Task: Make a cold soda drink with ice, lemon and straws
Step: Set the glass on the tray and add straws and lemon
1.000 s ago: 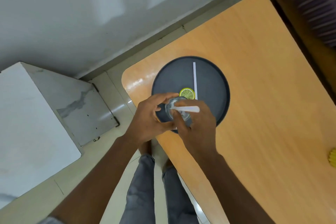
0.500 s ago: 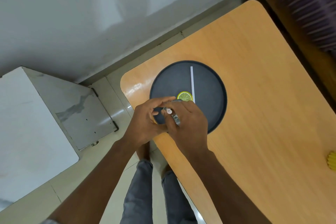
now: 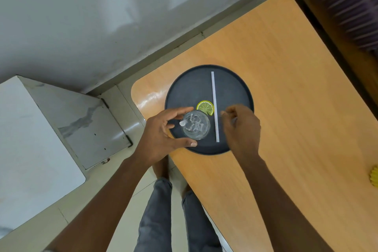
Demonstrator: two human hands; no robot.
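Grey trouser legs of yours stand at the bottom of the view, just beside the rounded edge of the light wooden surface. Further up, your left hand curves round the clear drinking glass: the thumb lies along its near side and the fingers arch over its far-left side, spread wide, cupping it loosely, and whether they touch the glass cannot be told. The glass stands upright on the near-left part of the round dark grey tray, holding ice cubes and a short white straw whose tip pokes out at its left rim. Your right hand hovers over the tray's right side, fingers curled in and blurred; whether they hold anything cannot be told. Between the hands a long white straw lies flat on the tray. A lemon slice lies touching the glass's far rim, just beside that straw. At the right edge sits a yellow ridged object, well apart from the tray
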